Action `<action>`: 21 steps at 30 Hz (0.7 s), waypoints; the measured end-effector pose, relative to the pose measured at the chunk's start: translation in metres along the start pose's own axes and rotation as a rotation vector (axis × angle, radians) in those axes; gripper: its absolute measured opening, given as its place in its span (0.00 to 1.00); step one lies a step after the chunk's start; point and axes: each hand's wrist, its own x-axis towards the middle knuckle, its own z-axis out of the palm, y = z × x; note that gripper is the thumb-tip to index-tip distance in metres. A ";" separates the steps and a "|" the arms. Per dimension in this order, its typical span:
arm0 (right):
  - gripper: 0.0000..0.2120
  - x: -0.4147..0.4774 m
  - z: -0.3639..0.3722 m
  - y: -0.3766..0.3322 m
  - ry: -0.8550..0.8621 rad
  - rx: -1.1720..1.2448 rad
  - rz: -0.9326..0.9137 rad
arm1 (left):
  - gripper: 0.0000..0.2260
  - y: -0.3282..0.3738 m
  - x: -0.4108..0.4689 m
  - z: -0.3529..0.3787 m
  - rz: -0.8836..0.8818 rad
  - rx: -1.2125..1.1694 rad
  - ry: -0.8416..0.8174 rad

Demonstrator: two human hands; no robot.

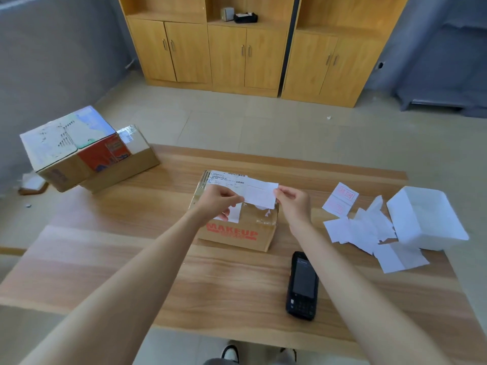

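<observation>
Just above the middle of the frame, a small white rectangular paper slip (259,194) hangs in the air over the top of a brown cardboard box (263,241) on the light wooden table (118,259). The slip's long axis runs across the frame from hand to hand. The left hand (220,202) pinches its left edge between thumb and forefinger, and the right hand (293,204) pinches its right edge the same way, so both are equally near. The box top lies directly beneath. The loose pile of white paper slips (363,233) lies toward the right of the frame, nearer the right hand, so that hand would probably carry the slip there. The box front reads "MAKEUP" in red block letters. Its barcoded white shipping label (226,177) is too small to read.
</observation>
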 end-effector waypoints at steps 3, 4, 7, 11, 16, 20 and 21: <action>0.10 -0.005 0.000 0.003 0.033 -0.046 -0.016 | 0.07 -0.004 0.000 0.004 -0.011 0.015 -0.010; 0.10 -0.006 -0.001 0.003 0.039 -0.065 -0.025 | 0.08 -0.005 0.002 0.005 -0.021 0.028 -0.006; 0.10 -0.005 -0.002 0.005 0.051 -0.121 -0.056 | 0.08 -0.009 0.006 0.009 -0.037 0.078 0.016; 0.09 -0.001 -0.005 0.006 0.058 -0.173 -0.086 | 0.10 -0.009 0.007 0.017 -0.031 0.115 0.044; 0.09 0.004 -0.002 0.008 0.045 -0.302 -0.176 | 0.09 -0.008 0.012 0.015 -0.062 0.141 0.078; 0.09 0.007 -0.001 0.008 0.046 -0.432 -0.244 | 0.10 -0.005 0.015 0.014 -0.057 0.167 0.067; 0.09 0.008 0.000 0.009 0.042 -0.441 -0.247 | 0.09 -0.006 0.016 0.014 -0.059 0.175 0.065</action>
